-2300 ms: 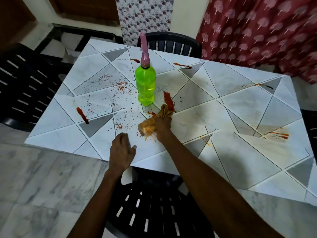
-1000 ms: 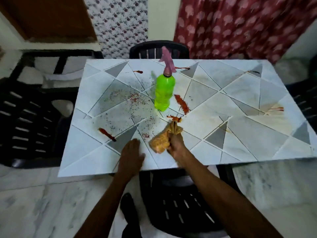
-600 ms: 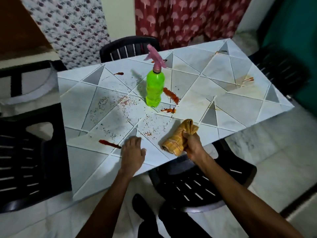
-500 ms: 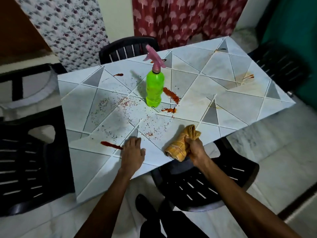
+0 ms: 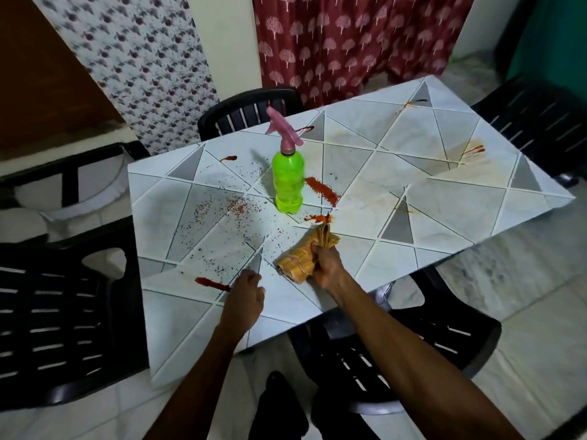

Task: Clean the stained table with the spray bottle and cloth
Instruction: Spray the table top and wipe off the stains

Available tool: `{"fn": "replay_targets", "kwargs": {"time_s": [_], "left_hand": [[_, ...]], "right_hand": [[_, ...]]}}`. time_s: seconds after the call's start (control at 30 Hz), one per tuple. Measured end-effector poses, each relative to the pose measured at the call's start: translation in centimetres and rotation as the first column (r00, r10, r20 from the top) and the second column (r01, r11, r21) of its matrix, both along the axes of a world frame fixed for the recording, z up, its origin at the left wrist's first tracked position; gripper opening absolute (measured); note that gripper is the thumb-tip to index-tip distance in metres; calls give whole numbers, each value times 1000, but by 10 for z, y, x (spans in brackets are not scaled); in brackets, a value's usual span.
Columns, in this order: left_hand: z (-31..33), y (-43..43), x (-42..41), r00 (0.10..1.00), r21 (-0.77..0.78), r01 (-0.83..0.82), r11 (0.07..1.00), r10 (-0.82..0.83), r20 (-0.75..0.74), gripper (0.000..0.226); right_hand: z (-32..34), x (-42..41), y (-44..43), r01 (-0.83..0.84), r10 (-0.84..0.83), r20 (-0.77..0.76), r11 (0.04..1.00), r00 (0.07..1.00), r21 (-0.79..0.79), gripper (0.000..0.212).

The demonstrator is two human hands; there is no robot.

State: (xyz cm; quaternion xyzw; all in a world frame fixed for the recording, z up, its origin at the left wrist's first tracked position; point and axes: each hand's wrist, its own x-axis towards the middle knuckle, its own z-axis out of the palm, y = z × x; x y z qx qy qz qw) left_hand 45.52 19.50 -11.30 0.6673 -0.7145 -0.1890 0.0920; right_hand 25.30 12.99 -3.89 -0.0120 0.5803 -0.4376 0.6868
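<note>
One limp cloth (image 5: pixel 298 265), clenched in right grip (image 5: pixel 328 267); probably best held mid-wad. Left grip (image 5: pixel 244 296) on table (image 5: pixel 444 201), curl unclear.

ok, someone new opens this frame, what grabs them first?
The green spray bottle with its pink trigger stands upright mid-table, a red streak just right of it. Nearer, the right hand grips a bunched orange cloth on the tiled table, red specks scattered to its left. The left hand rests beside another red smear.
</note>
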Motion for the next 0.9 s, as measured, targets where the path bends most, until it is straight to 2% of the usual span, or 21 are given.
{"fn": "replay_targets", "kwargs": {"time_s": [0.07, 0.2, 0.33, 0.43, 0.53, 0.6, 0.73, 0.83, 0.9], "left_hand": [[11, -10, 3, 997, 26, -65, 998, 66, -45, 10], [31, -40, 1, 996, -6, -84, 996, 84, 7, 10], [50, -85, -9, 977, -52, -118, 992, 107, -182, 11], [63, -112, -27, 915, -112, -175, 978, 120, -386, 25], [80, -139, -48, 798, -123, -267, 956, 147, -585, 59], [91, -155, -61, 774, -128, -284, 950, 148, -616, 78], [102, -185, -82, 726, -73, -315, 946, 190, -661, 93], [105, -203, -90, 709, -58, -335, 940, 211, -673, 96], [108, -215, -91, 717, -81, -345, 935, 207, -665, 88]], "right_hand": [[9, -9, -2, 1, -1, 1, 1000, 1000, -8, 41], [15, -31, -10, 39, -39, -17, 999, 999, -11, 38], [20, -49, -27, 105, -106, -28, 994, 994, -35, 27], [27, -62, -38, 174, -176, -47, 984, 983, -42, 18], [28, -63, -51, 230, -232, -66, 972, 970, -44, 30], [25, -62, -59, 217, -221, -95, 975, 971, -52, 35], [29, -64, -70, 226, -237, -171, 971, 956, -77, 39], [37, -67, -74, 243, -253, -201, 967, 946, -77, 40], [41, -73, -75, 246, -258, -204, 966, 944, -81, 42]]}}
